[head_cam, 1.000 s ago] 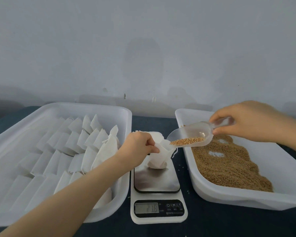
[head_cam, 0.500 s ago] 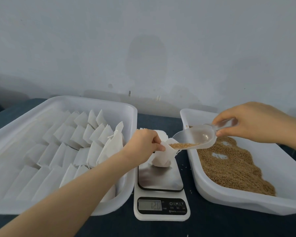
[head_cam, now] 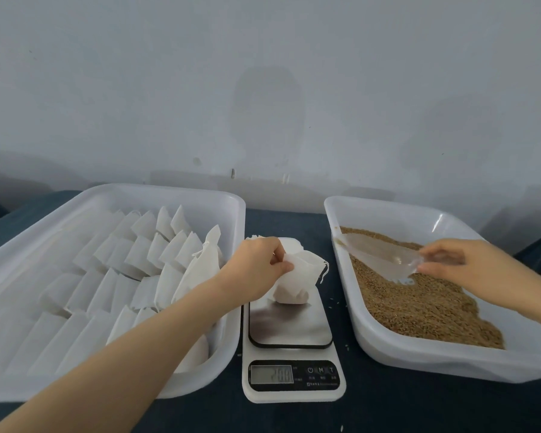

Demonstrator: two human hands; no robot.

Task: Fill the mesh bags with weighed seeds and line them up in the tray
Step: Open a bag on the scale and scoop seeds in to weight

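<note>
Pale grey wall behind, faint darker patch at centre, small dark marks near base. Dark blue tabletop below. Dark shape at far left edge, unclear.

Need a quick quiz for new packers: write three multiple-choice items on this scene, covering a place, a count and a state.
1. The mesh bag rests on: A the scale, B the floor, C a shelf.
2. White trays: A one, B two, C three.
3. The left hand: A lies flat, B holds the scoop, C pinches the bag.
Answers: A, its bottom sits on the scale; B, bag tray and seed tray; C, its grip closes on the bag's neck; the right hand has the scoop.
</note>
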